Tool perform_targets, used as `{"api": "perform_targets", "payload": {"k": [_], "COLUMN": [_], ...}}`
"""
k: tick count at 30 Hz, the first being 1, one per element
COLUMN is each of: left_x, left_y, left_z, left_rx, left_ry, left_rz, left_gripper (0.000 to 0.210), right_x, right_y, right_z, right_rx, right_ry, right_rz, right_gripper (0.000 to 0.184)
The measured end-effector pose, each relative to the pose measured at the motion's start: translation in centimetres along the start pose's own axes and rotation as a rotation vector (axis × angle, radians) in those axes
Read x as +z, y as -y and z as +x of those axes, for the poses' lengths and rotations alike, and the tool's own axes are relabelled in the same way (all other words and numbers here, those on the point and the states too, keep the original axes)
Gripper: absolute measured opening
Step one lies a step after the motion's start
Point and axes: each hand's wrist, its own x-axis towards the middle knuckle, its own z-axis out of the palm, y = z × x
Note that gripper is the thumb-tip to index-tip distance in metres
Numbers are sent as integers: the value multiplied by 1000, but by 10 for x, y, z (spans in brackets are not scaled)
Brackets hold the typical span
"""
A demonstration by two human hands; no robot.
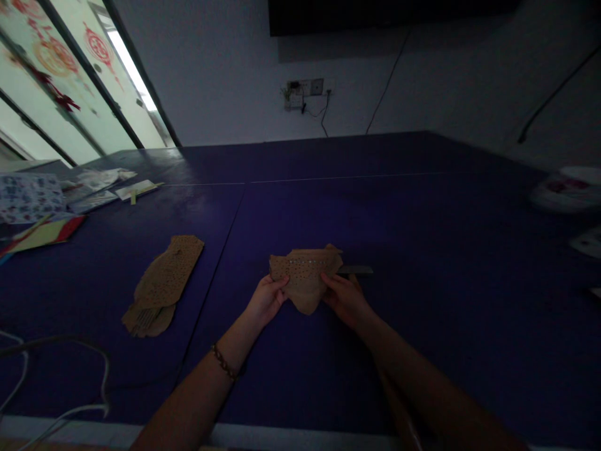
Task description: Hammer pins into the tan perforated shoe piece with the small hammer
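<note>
Both my hands hold up a brown, flat, stiff-looking piece dotted with small holes (307, 282), its lower edge coming to a rounded point. My left hand (268, 300) pinches its left side, thumb on the near face. On the right side, my right hand (345, 299) grips it in the same way. A row of pale specks runs along its upper part. Beyond my right hand a narrow grey strip (359, 270) sticks out to the right; its other end is hidden. A larger stack of similar brown dotted pieces (166, 275) lies on the table to the left.
The dark blue table (300, 207) has a seam left of my hands. Papers and plastic packets (98, 185) lie at the far left, white cables (106, 382) at the near left. A pale bowl-like thing (570, 188) stands at the far right. Sockets (305, 91) are on the wall.
</note>
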Motion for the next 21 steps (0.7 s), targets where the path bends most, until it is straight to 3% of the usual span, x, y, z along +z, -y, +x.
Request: {"api": "perform_targets", "payload": {"k": [21], "left_x": [-1], "left_y": [0], "left_z": [0], "left_rx": [0], "left_ry": [18], "left_rz": [-6], "left_gripper": [22], "right_x": [-2], "right_y": [0], "right_z": [0], "right_rx": [-1], "right_ry": [20], "right_rz": [-13], "right_gripper": [17]}}
